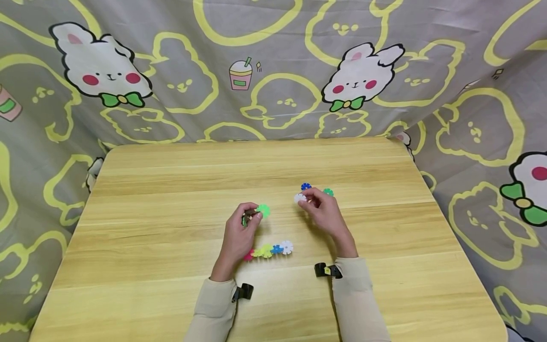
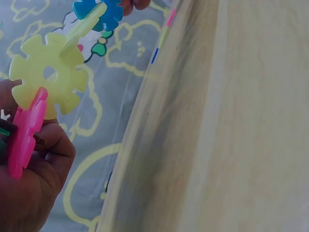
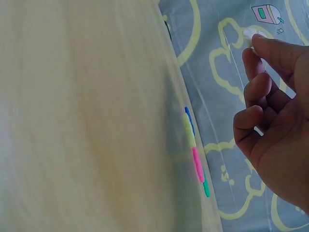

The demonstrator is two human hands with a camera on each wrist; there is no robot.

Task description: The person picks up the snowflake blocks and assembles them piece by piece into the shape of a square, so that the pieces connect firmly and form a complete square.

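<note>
My left hand (image 1: 241,232) holds a bright green notched flower disc (image 1: 264,211) between thumb and fingers, with a darker green piece partly hidden among the fingers. A linked chain runs near the hand: a pink disc (image 2: 29,135), a yellow disc (image 2: 36,72), another yellow disc, a blue disc (image 2: 112,15) and a white disc (image 1: 287,247) at its end. In the left wrist view the pink disc sits right against the hand. My right hand (image 1: 326,213) pinches a single white disc (image 1: 300,198) by thumb and index finger, above the table and apart from the chain.
Beyond the right hand a dark blue disc (image 1: 306,186) and a green disc (image 1: 328,192) lie on the wooden table (image 1: 149,237). The right wrist view shows a yellow disc (image 3: 189,129) and a pink disc (image 3: 198,164) there too. Patterned curtains (image 1: 273,57) surround the table.
</note>
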